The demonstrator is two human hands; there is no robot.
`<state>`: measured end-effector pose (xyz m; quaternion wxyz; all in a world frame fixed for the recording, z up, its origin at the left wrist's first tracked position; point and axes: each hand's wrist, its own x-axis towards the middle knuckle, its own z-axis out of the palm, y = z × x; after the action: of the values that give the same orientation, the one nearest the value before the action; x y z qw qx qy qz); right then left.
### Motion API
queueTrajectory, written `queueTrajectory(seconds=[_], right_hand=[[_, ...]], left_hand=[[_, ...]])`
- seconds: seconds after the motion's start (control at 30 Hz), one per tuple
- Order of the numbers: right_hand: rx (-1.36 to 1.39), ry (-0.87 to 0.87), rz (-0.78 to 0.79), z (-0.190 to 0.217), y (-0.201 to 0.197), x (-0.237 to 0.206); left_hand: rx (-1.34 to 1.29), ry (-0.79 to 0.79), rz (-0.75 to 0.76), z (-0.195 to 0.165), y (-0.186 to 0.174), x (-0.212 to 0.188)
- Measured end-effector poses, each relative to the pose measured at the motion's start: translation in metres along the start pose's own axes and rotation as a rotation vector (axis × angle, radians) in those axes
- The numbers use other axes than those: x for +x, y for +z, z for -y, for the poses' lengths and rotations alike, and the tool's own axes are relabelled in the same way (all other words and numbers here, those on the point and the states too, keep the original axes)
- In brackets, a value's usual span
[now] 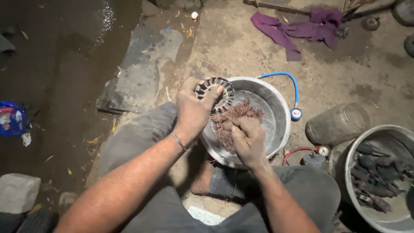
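Note:
My left hand [195, 111] grips a round slotted metal motor core [214, 89], holding it tilted over the rim of a metal bowl [278, 108]. A tangle of thin copper wire [235, 114] hangs from the core into the bowl. My right hand [248, 138] is closed on that wire just below the core, fingers pinching the strands. A metal bracelet sits on my left wrist. Both forearms reach forward over my knees in grey trousers.
A second metal bowl [401, 215] at the right holds dark metal parts. Beside it stands a dusty glass jar [338, 123]. A blue hose [286, 77] with gauges curves behind the bowl. A purple cloth [297, 28] lies at the back, a flat stone slab [142, 73] at the left.

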<state>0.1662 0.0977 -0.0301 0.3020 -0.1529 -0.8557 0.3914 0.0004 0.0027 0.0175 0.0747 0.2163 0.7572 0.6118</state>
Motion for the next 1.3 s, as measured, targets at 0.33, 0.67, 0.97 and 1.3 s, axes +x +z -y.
queueTrajectory(seconds=[0.33, 0.67, 0.97, 1.3], right_hand=[[-0.125, 0.188, 0.156, -0.013, 0.005, 0.016], [0.119, 0.229, -0.119, -0.013, -0.009, 0.005], [0.079, 0.027, 0.039, -0.006, 0.007, 0.008], [0.111, 0.189, -0.095, -0.029, -0.001, 0.009]], left_hand=[[-0.355, -0.231, 0.055, 0.000, 0.003, -0.001], [-0.041, 0.016, 0.019, 0.007, 0.002, 0.001], [-0.043, -0.036, 0.052, 0.006, 0.005, -0.004], [-0.020, -0.068, 0.005, 0.008, 0.000, 0.003]])
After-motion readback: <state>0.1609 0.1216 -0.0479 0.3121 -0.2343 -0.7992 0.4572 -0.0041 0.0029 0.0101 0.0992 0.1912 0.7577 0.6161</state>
